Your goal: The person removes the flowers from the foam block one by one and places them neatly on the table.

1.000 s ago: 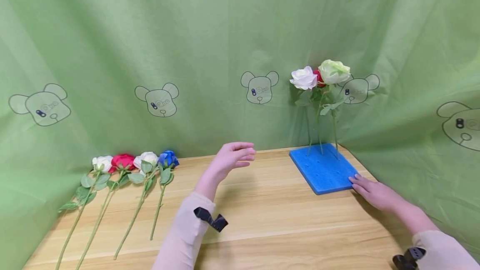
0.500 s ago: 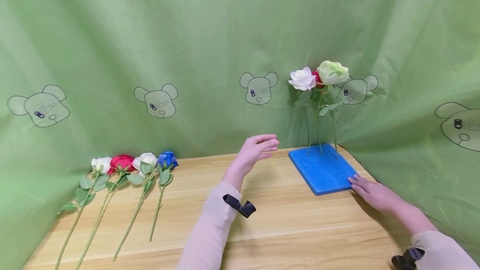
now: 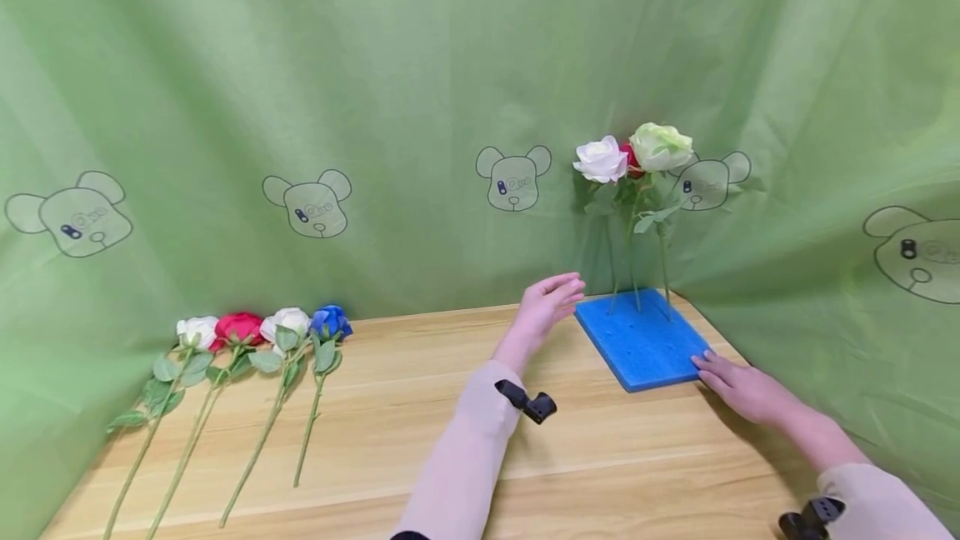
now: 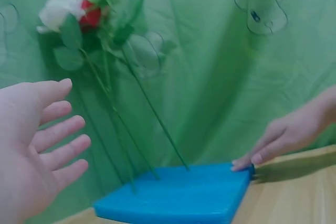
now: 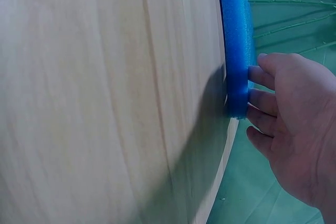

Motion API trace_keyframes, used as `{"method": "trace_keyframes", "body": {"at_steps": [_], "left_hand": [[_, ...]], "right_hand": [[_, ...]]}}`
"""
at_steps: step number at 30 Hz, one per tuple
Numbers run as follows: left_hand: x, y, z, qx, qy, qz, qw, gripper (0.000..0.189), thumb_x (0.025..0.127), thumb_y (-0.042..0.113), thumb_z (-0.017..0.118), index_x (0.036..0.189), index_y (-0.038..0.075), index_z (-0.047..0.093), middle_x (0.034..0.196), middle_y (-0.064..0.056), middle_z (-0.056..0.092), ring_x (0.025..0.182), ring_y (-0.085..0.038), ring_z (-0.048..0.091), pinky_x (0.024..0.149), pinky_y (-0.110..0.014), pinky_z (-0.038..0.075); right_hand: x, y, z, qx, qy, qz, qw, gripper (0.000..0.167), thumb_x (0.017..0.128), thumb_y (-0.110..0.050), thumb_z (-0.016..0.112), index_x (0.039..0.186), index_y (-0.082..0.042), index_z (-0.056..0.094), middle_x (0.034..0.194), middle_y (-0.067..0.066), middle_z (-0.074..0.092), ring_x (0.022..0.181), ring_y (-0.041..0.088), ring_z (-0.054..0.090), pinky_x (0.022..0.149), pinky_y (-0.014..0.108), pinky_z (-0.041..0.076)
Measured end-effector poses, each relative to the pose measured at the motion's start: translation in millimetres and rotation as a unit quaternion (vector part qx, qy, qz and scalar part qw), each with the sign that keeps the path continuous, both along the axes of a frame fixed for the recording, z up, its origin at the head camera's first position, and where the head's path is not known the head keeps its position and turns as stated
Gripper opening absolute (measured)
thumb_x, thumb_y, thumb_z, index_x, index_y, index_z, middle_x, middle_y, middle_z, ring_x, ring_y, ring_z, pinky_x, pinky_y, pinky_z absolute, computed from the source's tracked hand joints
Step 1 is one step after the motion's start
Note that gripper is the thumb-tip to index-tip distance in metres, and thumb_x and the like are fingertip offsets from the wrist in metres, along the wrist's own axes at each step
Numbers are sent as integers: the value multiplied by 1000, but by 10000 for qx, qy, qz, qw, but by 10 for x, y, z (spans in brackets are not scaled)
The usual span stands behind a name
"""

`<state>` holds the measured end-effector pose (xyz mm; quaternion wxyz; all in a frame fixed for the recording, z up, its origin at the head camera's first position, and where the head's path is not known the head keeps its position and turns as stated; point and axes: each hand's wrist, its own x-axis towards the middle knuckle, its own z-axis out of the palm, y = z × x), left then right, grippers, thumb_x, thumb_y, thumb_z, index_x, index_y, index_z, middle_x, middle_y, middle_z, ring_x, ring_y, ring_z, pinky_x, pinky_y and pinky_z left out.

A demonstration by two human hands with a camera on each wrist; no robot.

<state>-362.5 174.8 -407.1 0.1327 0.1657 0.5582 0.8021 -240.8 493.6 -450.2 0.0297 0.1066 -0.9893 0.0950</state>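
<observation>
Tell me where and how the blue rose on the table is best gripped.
Probably by the lower stem, clear of its leaves, pinched from above and the right: the blue rose lies on its side, rightmost in its row, with a white rose close on its left.

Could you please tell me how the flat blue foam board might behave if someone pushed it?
The flat blue foam board has a speckled edge, so it is probably light and might slide. Long-stemmed white, red and pale-green roses stand in it, so a hard push could make them sway. The right hand touches its near corner, which may steady it.
</observation>
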Motion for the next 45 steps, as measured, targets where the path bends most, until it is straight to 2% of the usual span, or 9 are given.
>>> {"method": "trace_keyframes", "body": {"at_steps": [6, 11, 18, 22, 27, 33, 40, 45], "left_hand": [[-87, 318, -137, 79, -49, 166, 9998, 34, 94, 22, 66, 125, 9, 65, 121, -11, 69, 110, -20, 67, 101, -35, 53], [-143, 491, -198, 184, -166, 408, 9989, 37, 93, 20, 67, 126, 5, 64, 122, -14, 68, 109, -22, 67, 100, -36, 54], [-214, 782, -337, -13, -118, 787, 9968, 31, 91, 20, 70, 120, 10, 69, 122, -9, 69, 114, -23, 65, 107, -48, 47], [-213, 910, -397, -295, -87, 917, 9953, 33, 90, 21, 71, 121, 11, 69, 122, -3, 69, 110, -17, 65, 104, -42, 51], [-231, 991, -440, -546, -85, 1070, 9927, 33, 89, 20, 71, 121, 11, 69, 122, -5, 69, 113, -17, 65, 101, -34, 52], [-289, 1054, -508, -719, 106, 1210, 9900, 35, 91, 13, 69, 124, 4, 66, 125, -12, 68, 115, -22, 64, 103, -36, 51], [-310, 1119, -551, -786, 245, 1400, 9867, 30, 91, 8, 67, 120, 3, 68, 118, -14, 70, 109, -22, 66, 99, -36, 54], [-340, 1143, -561, -990, 455, 1512, 9825, 26, 91, 4, 66, 116, 1, 69, 110, -13, 72, 102, -20, 68, 90, -30, 57]], "right_hand": [[-7, 21, -28, -44, 14, 6, 10000, 47, 105, -29, 42, 138, 4, 50, 142, 36, 41, 127, 56, 42, 102, 67, 39], [5, -28, -5, -92, 45, -2, 9999, 47, 105, -28, 42, 137, 5, 50, 143, 36, 41, 129, 56, 41, 103, 67, 37], [78, -45, 50, -101, 8, -67, 9999, 46, 104, -26, 43, 137, 5, 50, 142, 37, 41, 128, 56, 41, 103, 67, 38], [109, -24, 46, -90, 5, -62, 9999, 45, 104, -25, 44, 136, 6, 51, 141, 37, 42, 127, 56, 42, 102, 67, 39], [71, -23, 15, -108, 59, -39, 9999, 45, 104, -27, 44, 136, 5, 51, 141, 36, 42, 128, 55, 42, 102, 66, 39], [30, -52, 15, -142, 120, -33, 9998, 45, 104, -26, 44, 136, 4, 52, 141, 36, 43, 127, 56, 43, 102, 67, 39], [46, -44, 6, -115, 144, -77, 9998, 45, 104, -27, 44, 136, 4, 52, 141, 36, 42, 127, 55, 42, 102, 67, 38], [63, -50, -4, -126, 182, -93, 9997, 45, 104, -27, 45, 136, 3, 52, 142, 35, 43, 128, 54, 43, 103, 67, 38]]}}
